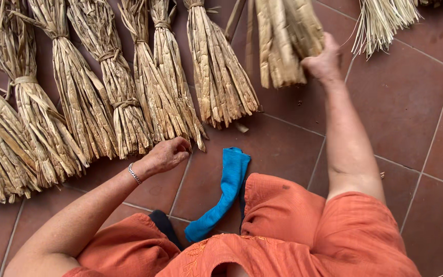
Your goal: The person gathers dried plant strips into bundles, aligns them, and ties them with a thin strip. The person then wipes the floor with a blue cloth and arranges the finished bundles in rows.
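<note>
My right hand (325,60) grips a tied bundle of dried straw-coloured leaves (285,38) and holds it above the red tiled floor at the top centre. My left hand (166,154) rests with curled fingers on the cut ends of a bundle (173,84) that lies in a row of similar tied bundles. A silver bracelet (134,174) circles my left wrist. Whether the left fingers pinch a leaf I cannot tell.
Several more dried-leaf bundles (78,92) lie side by side across the left. A sheaf of thin pale straw (380,20) lies at the top right. A blue cloth (224,195) lies on the tiles (416,102) by my orange clothing (303,231).
</note>
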### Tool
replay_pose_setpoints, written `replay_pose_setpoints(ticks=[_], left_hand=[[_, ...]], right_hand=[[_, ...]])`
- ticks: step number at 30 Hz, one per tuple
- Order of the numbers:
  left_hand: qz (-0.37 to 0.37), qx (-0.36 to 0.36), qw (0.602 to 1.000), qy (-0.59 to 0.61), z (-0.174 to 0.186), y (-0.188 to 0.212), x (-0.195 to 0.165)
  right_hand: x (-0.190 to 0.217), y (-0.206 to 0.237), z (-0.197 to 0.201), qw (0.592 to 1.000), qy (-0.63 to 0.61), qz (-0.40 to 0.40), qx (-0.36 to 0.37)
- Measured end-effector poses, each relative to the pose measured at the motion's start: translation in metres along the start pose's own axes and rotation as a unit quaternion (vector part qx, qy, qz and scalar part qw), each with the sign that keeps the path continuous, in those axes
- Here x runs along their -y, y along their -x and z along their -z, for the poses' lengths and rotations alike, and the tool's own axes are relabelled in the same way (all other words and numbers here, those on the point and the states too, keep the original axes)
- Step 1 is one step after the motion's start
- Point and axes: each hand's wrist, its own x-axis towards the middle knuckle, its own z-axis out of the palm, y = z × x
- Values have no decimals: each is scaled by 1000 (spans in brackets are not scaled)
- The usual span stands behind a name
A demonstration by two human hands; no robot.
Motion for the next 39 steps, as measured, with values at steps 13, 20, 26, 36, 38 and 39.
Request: replay_pose_setpoints(ticks=[13,20,26,36,38,39], left_hand=[[9,8,999,47,3,-12,14],[35,15,998,58,-2,-20,19],[47,31,996,64,-12,-26,34],[-20,-95,992,78,9,-54,28],[64,-99,991,62,28,-54,29],[57,-128,987,77,35,-56,28]], right_hand=[[-43,28,9,580,-775,-188,166],[-56,39,-33,496,-798,-223,261],[-105,27,-4,655,-674,-320,118],[-157,-16,18,877,247,74,-404],[-118,-31,-3,958,58,94,-263],[-93,-37,-16,977,-38,102,-185]])
